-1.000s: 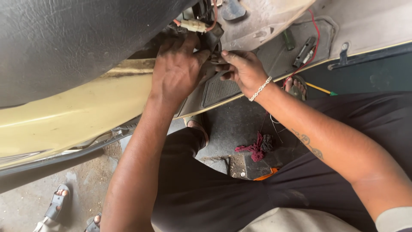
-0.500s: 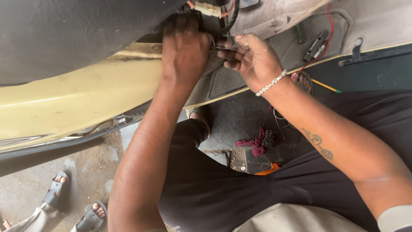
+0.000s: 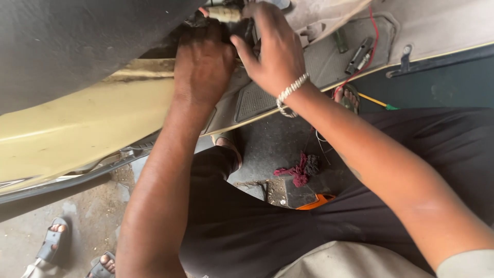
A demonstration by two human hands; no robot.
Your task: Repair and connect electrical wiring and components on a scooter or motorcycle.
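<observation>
Beneath the black seat, both hands work, apparently on wiring.

Both arms are bare to above the elbow. A silver beaded bracelet circles the right wrist; a pale sleeve shows lower right, black trousers below.

I am in a roadside vehicle repair workshop, crouched at a scooter's pale yellow body panel. Above it sits the black seat; beside it the grey footboard carries loose sockets and a red wire. Below the panel lie stained concrete floor, a red rag and an orange tool handle.
</observation>
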